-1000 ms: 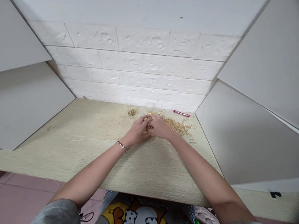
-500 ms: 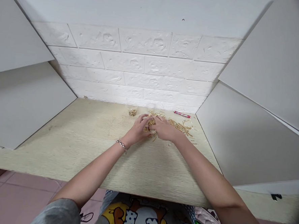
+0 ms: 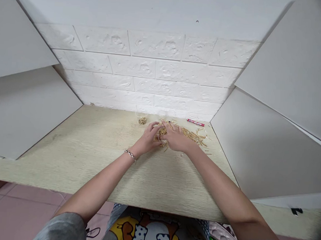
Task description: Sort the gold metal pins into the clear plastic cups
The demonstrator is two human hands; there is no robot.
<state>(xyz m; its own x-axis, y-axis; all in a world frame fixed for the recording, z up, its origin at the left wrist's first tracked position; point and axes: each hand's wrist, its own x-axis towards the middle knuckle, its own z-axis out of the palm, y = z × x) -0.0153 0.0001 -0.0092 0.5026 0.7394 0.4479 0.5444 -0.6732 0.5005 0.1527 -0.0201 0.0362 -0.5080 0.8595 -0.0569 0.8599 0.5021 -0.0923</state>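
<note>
Thin gold sticks [image 3: 192, 135] lie in a loose pile on the pale wooden table, stretching to the right from between my hands. My left hand [image 3: 147, 138] curves around the left side of a clear round container [image 3: 162, 131] that holds gold pieces; its rim is hard to make out. My right hand [image 3: 175, 137] reaches over the same container from the right, fingers bent on and among the gold pieces. Whether its fingertips pinch a piece is too small to tell. A small clear cup of gold bits [image 3: 142, 120] stands behind my left hand.
A red pen-like tube [image 3: 195, 122] lies at the back right, near the white brick-patterned wall [image 3: 142, 66]. Grey-white panels [image 3: 278, 145] stand on both sides. A small clear ring [image 3: 182, 155] lies in front of my right hand.
My right hand's fingers have shifted slightly and spread a little over the container. A small dark tip now shows behind them. My left hand stays in the same place.
</note>
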